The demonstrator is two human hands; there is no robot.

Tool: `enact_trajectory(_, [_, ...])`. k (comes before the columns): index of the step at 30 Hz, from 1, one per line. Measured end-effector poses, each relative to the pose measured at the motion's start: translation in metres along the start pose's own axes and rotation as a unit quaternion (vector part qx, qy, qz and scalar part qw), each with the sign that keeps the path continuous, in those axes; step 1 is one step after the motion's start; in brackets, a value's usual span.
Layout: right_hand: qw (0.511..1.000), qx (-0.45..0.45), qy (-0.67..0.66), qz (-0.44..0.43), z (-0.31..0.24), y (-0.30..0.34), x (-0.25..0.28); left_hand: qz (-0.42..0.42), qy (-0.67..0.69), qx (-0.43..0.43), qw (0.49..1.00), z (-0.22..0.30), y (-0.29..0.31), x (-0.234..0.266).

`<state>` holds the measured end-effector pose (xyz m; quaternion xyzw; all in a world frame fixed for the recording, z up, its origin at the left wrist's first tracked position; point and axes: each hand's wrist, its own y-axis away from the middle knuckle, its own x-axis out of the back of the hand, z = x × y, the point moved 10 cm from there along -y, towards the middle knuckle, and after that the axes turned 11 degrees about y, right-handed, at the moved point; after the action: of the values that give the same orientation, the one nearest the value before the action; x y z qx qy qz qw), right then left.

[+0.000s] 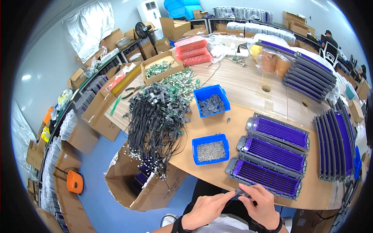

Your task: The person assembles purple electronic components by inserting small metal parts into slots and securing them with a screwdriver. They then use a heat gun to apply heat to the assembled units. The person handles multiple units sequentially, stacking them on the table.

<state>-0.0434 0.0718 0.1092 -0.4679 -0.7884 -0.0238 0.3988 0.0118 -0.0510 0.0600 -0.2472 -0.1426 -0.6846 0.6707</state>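
My left hand (210, 208) and my right hand (259, 202) meet just in front of the table's near edge. Both are closed, fingertips pinching a small dark grey part (240, 192) between them; fingers cover most of it, so its exact kind is hidden. Just beyond my hands, three grey frames with purple slatted panels (268, 174) lie in a row. A blue bin of small metal screws (211, 150) sits ahead and to the left. Behind it stands another blue bin with small grey parts (212, 105).
A large heap of black cables with grey housings (155, 116) hangs over the table's left edge above an open carton (143, 186). Stacked purple-and-grey panels (335, 144) stand at the right. Green circuit boards fill a shallow box (162, 66). Pliers (130, 92) lie near it.
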Motion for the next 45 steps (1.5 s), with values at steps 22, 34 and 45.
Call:
enact_trajectory(22, [0.989, -0.123, -0.078, -0.009, 0.043, -0.019, -0.001, 0.067, 0.25, 0.072, 0.963, -0.027, -0.035, 0.006])
enact_trajectory(34, [0.991, -0.007, 0.134, -0.005, 0.038, -0.081, 0.031, 0.091, 0.28, 0.113, 0.949, -0.047, -0.073, 0.01])
enact_trajectory(45, [0.965, 0.035, 0.248, -0.076, 0.067, -0.101, -0.01, 0.129, 0.126, -0.005, 0.984, -0.035, -0.08, 0.017])
